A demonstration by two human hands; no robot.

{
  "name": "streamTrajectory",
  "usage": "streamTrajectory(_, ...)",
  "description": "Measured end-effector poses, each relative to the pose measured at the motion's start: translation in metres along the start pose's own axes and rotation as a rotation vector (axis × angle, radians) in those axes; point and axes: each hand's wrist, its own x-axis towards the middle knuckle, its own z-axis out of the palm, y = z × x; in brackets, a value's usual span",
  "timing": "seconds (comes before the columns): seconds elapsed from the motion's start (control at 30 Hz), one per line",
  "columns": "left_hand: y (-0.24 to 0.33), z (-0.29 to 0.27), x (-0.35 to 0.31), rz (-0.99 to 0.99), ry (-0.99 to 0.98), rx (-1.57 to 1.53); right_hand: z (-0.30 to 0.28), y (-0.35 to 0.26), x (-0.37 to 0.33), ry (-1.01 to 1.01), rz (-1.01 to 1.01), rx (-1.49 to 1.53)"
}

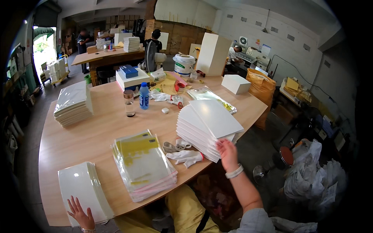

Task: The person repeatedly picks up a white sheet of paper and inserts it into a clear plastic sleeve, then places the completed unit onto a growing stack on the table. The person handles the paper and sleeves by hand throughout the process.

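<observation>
White boards [221, 118] rise in a stepped stack on the wooden table [89, 143], right of and beyond the pile of clear sleeves [145, 167], with the topmost board turned askew to those under it. The sleeve pile, tinted yellow in its far part and edged with pink, serves as the reference for everything else. Well to its right, on the floor, bulge pale plastic bags [307, 174]; their contents cannot be made out. Far beyond it and to the right slumps an orange sack [262, 85], whose filling is unclear. Far beyond it too are a tall white box [213, 54] and a white bucket [183, 65]; what the bucket holds is hidden. Left of the sleeves and toward the near edge lies a film-wrapped white stack [79, 180]. Straight beyond them stand a blue-capped bottle [144, 98] and a drinking glass [129, 104] with something dark at the bottom.

Right of the sleeves, the right hand [226, 152] has its fingers bent at the near corner of the boards; whether they pinch one or merely touch it, I cannot tell. Left of the sleeves, the left hand [81, 214] lies over the wrapped stack, fingers spread apart, clasping nothing.
</observation>
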Motion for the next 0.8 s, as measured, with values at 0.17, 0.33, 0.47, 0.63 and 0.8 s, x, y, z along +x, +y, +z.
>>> streamTrajectory(0.17,0.058,-0.005,0.012,0.29,0.07,-0.544,-0.046,-0.02,0.051,0.198,0.179,0.243)
streamTrajectory(0.33,0.121,0.015,0.027,0.475,-0.156,-0.67,-0.038,-0.026,0.051,0.215,0.23,0.275)
streamTrajectory(0.47,0.175,0.029,0.038,0.573,-0.315,-0.725,-0.049,-0.019,0.058,0.167,0.212,0.426)
streamTrajectory(0.63,0.224,0.074,0.049,0.601,-0.104,-0.588,-0.036,-0.026,0.087,0.126,0.038,0.535)
streamTrajectory(0.8,0.252,0.116,0.065,0.729,-0.455,0.005,-0.07,-0.036,0.149,0.23,0.195,0.045)
